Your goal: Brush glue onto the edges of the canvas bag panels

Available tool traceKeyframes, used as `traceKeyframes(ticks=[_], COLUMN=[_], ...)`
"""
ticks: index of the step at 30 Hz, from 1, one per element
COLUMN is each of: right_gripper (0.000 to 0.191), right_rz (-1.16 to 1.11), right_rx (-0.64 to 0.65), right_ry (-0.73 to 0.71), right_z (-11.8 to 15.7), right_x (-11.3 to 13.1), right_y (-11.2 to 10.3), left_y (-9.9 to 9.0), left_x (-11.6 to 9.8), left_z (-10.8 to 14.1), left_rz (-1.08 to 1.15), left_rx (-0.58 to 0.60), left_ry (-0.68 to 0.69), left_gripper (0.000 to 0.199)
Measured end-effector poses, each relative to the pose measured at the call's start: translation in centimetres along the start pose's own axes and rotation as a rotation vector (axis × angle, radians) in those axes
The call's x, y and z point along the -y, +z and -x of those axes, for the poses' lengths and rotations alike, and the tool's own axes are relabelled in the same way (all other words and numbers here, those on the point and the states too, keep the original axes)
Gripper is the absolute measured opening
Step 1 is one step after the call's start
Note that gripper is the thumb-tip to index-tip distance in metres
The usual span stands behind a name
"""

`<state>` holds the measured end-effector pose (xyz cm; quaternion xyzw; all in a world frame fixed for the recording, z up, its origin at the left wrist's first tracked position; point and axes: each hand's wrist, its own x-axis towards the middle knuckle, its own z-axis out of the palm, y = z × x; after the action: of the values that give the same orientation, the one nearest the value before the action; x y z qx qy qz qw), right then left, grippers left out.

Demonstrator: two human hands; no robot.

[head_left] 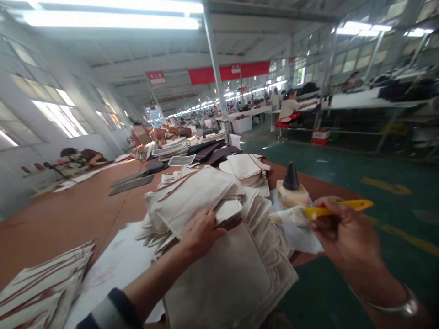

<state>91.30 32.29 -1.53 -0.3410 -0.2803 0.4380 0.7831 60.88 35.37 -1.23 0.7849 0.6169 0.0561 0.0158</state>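
The brush handle (pixel 338 208) is bright yellow, its bristles pale. The stacked canvas pieces (pixel 195 201) are cream, edged with thin brown stripes. The tabletop (pixel 58 228) is a plain orange-brown, and the floor (pixel 329 292) is deep green with yellow painted lines. The conical nozzle (pixel 291 177) is black, the dark panels (pixel 132 185) are charcoal grey, and the overhead banners (pixel 228 73) are red with white lettering.

The left hand (pixel 202 233) is pressing downward, its fingers (pixel 211 227) curling forward. The right hand (pixel 346 230) is clenching tightly and angling inward.
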Motion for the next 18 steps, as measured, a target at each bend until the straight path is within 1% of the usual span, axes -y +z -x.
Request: traceKeyframes(ticks=[2, 3, 4, 5, 7, 8, 9, 11, 14, 17, 18], right_gripper=[0.025, 0.025, 0.025, 0.025, 0.024, 0.024, 0.024, 0.024, 0.024, 0.024, 0.025], right_rz=[-0.010, -0.002, 0.011, 0.020, 0.022, 0.016, 0.006, -0.012, -0.029, -0.032, -0.031], right_rx=[0.005, 0.026, 0.052, 0.075, 0.095, 0.092, 0.085, 0.070, 0.056, 0.048, 0.047], right_ry=[0.013, 0.004, -0.008, -0.016, -0.028, -0.030, -0.028, -0.012, 0.027, 0.042, 0.039], right_z=[-0.1, -0.2, -0.3, -0.4, -0.6, -0.7, -0.7, -0.6, -0.3, -0.2, -0.3], right_x=[-1.2, -1.6, -2.1, -2.5, -3.1, -3.4, -3.6, -4.0, -4.2, -3.8, -3.7], right_y=[0.5, 0.7, 0.8, 0.8, 0.7, 0.5, 0.2, -0.3, -1.2, -1.9, -2.0], left_y=[0.8, 1.3, 1.8, 2.4, 3.8, 4.5, 5.0, 5.7, 5.6, 4.7, 4.4], left_x=[-1.4, -1.9, -2.4, -2.9, -3.9, -4.4, -4.8, -5.5, -6.0, -5.8, -5.7], left_z=[0.0, 0.1, 0.3, 0.7, 1.3, 1.6, 1.8, 1.8, 1.4, 0.9, 0.7], left_rz=[-0.032, -0.064, -0.102, -0.133, -0.157, -0.148, -0.132, -0.100, 0.004, 0.193, 0.259], left_rx=[-0.050, -0.089, -0.130, -0.162, -0.197, -0.198, -0.195, -0.191, -0.145, -0.099, -0.072], left_ry=[-0.045, -0.038, -0.001, 0.060, 0.172, 0.197, 0.189, 0.115, 0.049, 0.052, 0.063], left_gripper=[0.028, 0.022, 0.015, 0.012, 0.018, 0.018, 0.019, 0.028, 0.038, 0.062, 0.065])
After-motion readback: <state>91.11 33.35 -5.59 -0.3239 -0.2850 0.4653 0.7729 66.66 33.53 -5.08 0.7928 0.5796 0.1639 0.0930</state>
